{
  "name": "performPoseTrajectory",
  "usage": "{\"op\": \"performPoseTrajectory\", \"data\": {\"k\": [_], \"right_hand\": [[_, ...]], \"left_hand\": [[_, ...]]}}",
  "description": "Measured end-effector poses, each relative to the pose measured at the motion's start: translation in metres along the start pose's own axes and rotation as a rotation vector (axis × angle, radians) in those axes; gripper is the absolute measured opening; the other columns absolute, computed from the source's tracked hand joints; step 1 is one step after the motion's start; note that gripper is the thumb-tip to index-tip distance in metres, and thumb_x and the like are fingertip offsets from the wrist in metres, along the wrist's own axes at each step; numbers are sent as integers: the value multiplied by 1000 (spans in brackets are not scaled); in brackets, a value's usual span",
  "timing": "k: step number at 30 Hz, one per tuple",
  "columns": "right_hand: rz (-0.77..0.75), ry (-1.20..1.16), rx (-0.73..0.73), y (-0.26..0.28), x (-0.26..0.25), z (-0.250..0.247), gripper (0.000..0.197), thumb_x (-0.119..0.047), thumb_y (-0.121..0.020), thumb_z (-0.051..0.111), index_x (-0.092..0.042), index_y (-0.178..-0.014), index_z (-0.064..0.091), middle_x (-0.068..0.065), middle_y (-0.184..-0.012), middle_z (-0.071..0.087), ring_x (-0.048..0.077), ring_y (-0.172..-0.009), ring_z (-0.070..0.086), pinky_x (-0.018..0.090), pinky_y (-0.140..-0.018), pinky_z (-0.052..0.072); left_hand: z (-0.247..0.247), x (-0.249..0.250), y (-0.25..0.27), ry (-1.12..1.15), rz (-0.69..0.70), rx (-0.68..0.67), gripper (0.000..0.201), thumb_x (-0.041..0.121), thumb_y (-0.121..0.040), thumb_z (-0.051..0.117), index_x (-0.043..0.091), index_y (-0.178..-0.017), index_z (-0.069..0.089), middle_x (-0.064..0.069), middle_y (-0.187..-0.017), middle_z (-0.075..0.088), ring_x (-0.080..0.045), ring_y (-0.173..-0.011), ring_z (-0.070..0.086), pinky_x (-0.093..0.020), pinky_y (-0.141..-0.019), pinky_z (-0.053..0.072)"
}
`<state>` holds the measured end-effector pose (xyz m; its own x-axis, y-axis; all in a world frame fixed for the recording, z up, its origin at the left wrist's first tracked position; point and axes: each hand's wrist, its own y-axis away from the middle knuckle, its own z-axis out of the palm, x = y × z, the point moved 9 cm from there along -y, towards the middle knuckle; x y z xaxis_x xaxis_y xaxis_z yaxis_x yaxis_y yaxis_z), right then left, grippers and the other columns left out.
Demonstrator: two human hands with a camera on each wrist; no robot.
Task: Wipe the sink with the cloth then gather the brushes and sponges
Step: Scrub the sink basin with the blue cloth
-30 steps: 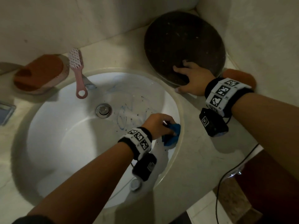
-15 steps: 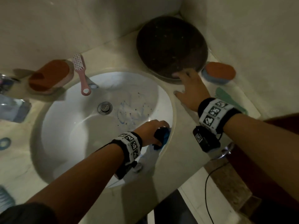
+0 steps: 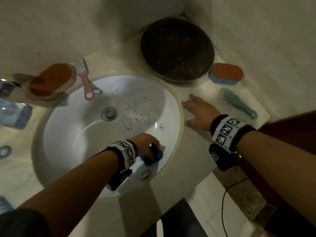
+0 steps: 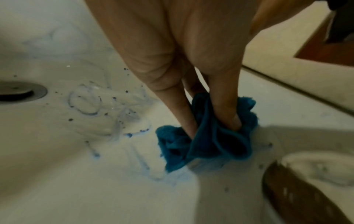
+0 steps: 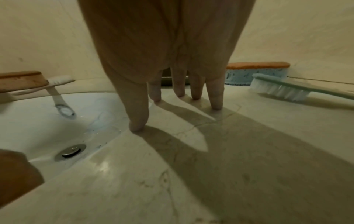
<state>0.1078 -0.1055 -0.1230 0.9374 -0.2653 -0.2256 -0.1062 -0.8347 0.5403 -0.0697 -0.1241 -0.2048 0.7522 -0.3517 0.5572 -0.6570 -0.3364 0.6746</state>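
I take the sink (image 3: 51, 130) as my landmark. Nearest me, on its near right inner wall, my left hand (image 3: 145, 144) bunches the blue cloth (image 4: 208, 142) with thumb and fingers (image 4: 226, 106) dug into the folds, pressing it against the white porcelain close to the overflow hole (image 3: 145, 174). Just beyond the cloth, toward the middle of the sink, I see blue smears (image 3: 136, 120) and dark specks on the bowl, and past those the metal drain (image 3: 109, 113).

To the right of the sink, my right hand (image 3: 196, 113) lies flat on the counter (image 3: 196, 168), fingers (image 5: 215, 97) straight and spread, holding nothing; the thumb tip sits at the sink's rim. Further right of it, a green brush (image 3: 239, 103) lies on the counter, apart from the hand, bristles down.

At the sink's far left edge, a pink brush (image 3: 83, 76) lies with its looped handle jutting over the bowl, touching an orange-topped sponge (image 3: 51, 79) beside it. Behind the sink to the right, a dark round pan (image 3: 176, 48) fills the corner, and a second sponge (image 3: 225, 74), orange over blue, sits right of the pan against the wall.
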Motion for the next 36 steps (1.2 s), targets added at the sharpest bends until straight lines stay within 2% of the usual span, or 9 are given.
{"op": "performPoseTrajectory", "data": {"k": [5, 9, 14, 17, 19, 23, 28, 32, 36], "right_hand": [[-2, 30, 2, -1, -2, -2, 82, -33, -80, 69, -27, -148, 23, 6, -160, 2, 22, -146, 12, 32, -114, 23], [-7, 26, 2, 1, -2, -3, 81, -33, -81, 68, -28, -148, 23, 6, -160, 2, 23, -146, 13, 34, -114, 23], [-6, 16, 3, 2, -2, -3, 81, -32, -81, 68, -28, -148, 23, 5, -160, 2, 21, -146, 14, 33, -114, 23], [-4, 17, 2, 2, -2, -4, 80, -34, -80, 68, -29, -147, 24, 4, -160, 3, 21, -146, 15, 33, -113, 25], [2, 29, -1, 2, -1, -4, 79, -35, -81, 68, -29, -147, 24, 3, -160, 3, 20, -146, 15, 33, -113, 25], [-2, 35, -12, 3, -2, -4, 79, -35, -82, 67, -29, -148, 23, 4, -160, 2, 21, -146, 13, 35, -114, 24], [10, 27, -10, 4, -5, -4, 81, -32, -81, 68, -27, -148, 23, 5, -160, 2, 21, -146, 13, 34, -114, 24], [11, 30, -2, 3, -3, -3, 81, -33, -81, 69, -28, -148, 23, 3, -160, 3, 21, -146, 15, 35, -114, 24], [6, 44, -2, 2, -3, -3, 80, -34, -82, 67, -28, -148, 22, 4, -160, 3, 21, -146, 14, 35, -113, 25]], "left_hand": [[-40, 50, -14, 230, 156, 221, 33, 1, -73, 74, 10, -104, 70, -7, -111, 66, -19, -101, 60, -15, -83, 41], [-31, 38, -8, 252, 120, 256, 29, 6, -73, 76, 10, -101, 69, -7, -107, 67, -13, -89, 58, -11, -74, 40], [-9, 18, -4, 163, 81, 92, 30, 13, -73, 78, 13, -103, 69, -4, -106, 67, -11, -85, 56, -22, -82, 47], [-31, 34, -11, 342, 141, 278, 27, 9, -72, 78, 9, -98, 70, -9, -104, 68, -20, -92, 62, -34, -91, 51], [-42, 43, -15, 390, 148, 341, 27, 7, -72, 78, 8, -98, 70, -11, -104, 67, -24, -95, 63, -34, -91, 51], [-21, 35, -3, 163, 118, 137, 30, 6, -72, 76, 11, -101, 71, -5, -104, 68, -10, -86, 57, -15, -78, 41], [13, -2, 24, -4, 48, -108, 31, 11, -74, 77, 13, -104, 70, -3, -111, 68, -6, -86, 54, -17, -82, 42], [0, 11, 11, 45, 100, -17, 30, 15, -74, 78, 15, -103, 70, -3, -108, 68, -12, -91, 58, -22, -86, 46], [-16, 30, 5, 146, 146, 119, 33, 19, -77, 76, 15, -108, 67, -1, -107, 66, -8, -84, 54, -13, -74, 38]]}}
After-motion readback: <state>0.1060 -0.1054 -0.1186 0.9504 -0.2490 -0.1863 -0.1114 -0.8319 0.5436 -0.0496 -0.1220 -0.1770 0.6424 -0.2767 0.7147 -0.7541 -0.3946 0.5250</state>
